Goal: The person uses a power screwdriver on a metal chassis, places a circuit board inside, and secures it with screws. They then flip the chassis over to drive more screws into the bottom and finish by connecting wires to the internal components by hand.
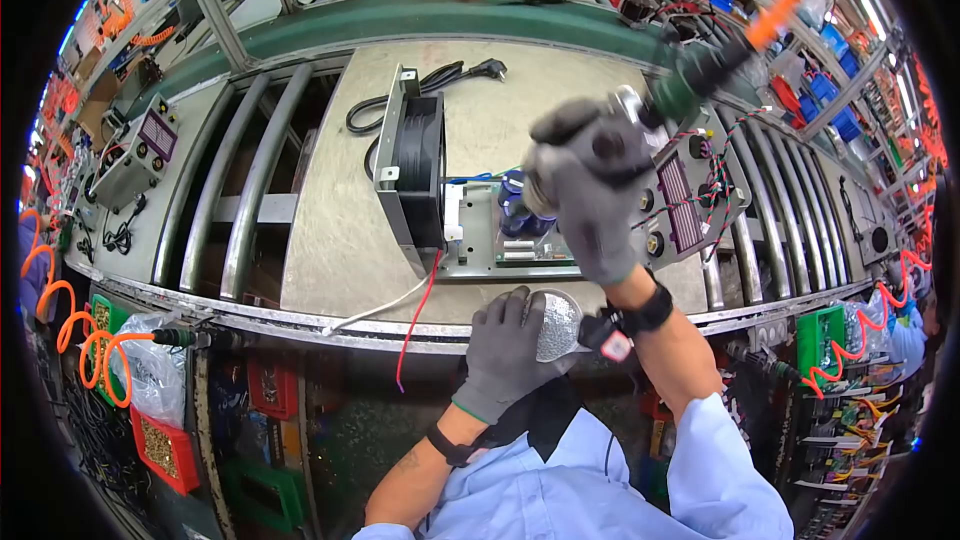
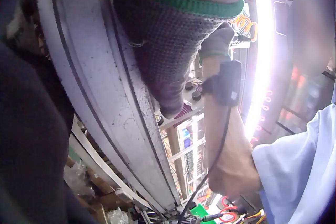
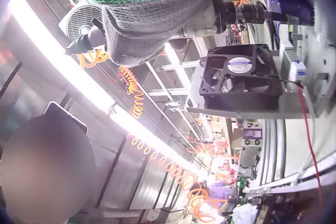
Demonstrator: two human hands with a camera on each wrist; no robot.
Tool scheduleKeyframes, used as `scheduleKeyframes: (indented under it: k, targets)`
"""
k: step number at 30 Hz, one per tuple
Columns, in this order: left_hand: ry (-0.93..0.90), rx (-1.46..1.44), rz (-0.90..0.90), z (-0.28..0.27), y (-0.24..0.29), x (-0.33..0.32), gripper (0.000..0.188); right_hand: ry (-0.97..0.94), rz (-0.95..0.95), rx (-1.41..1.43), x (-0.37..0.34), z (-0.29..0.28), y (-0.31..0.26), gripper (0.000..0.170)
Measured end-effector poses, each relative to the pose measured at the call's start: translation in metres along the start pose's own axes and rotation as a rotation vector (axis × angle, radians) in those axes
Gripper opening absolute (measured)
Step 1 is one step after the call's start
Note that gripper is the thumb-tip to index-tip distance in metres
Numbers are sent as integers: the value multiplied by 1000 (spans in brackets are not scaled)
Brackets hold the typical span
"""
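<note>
In the head view my gloved right hand (image 1: 600,185) grips a powered driver (image 1: 690,85) with an orange hose above the open metal chassis (image 1: 480,268). Its lower end is near the blue cylinders (image 1: 515,205); the tip is hidden. The right wrist view shows the glove (image 3: 142,32) round the metal tool body (image 3: 199,24), left of the black fan (image 3: 241,71). My left hand (image 1: 505,350) holds a round dish of small silvery parts (image 1: 558,325) at the bench's front edge, fingers bent at its left rim. The left wrist view shows that glove (image 2: 163,40); the dish is hidden there.
A black power cable (image 1: 365,115) lies behind the fan panel. Red wire (image 1: 420,320) and white wire (image 1: 375,318) hang toward the front edge. A second panel with wires (image 1: 680,205) stands to the right. Rollers (image 1: 265,185) flank the bench plate.
</note>
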State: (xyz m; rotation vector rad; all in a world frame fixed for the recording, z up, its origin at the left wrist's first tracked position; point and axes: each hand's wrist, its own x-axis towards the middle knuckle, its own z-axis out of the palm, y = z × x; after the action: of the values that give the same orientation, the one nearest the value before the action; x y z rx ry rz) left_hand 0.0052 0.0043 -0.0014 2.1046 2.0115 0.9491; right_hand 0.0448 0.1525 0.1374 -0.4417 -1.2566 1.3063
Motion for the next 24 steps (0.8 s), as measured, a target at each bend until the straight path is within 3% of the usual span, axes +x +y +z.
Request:
scheduleKeyframes:
  k: [1,4,5,7,10,14,17,24]
  targets:
    - [-4,5,9,-1,0,1,85,-4,-83,-11,16,7,10,26]
    - [-6,-2,-6,0,-1,0,84,-18,-75,-42,47,20,36,22]
    - [14,-6,-2,2,-2,-1,84,-25,-183,-111,57,22,51,16]
    - [1,-7,-6,1,-3,0,83,-17,-153,-251,67,20,71,17]
    - [0,-11,-14,1,-3,1,81,-8,-102,-210,68,20,87,16]
    - [-25,-22,-30,0,-5,0,81,-22,-59,-255,66,19,84,14]
    - [-38,-22,-30,-1,-5,3,81,-46,77,-270,64,14,82,14]
    - [-25,-25,-30,-6,-2,1,82,-29,-31,-228,69,30,79,14]
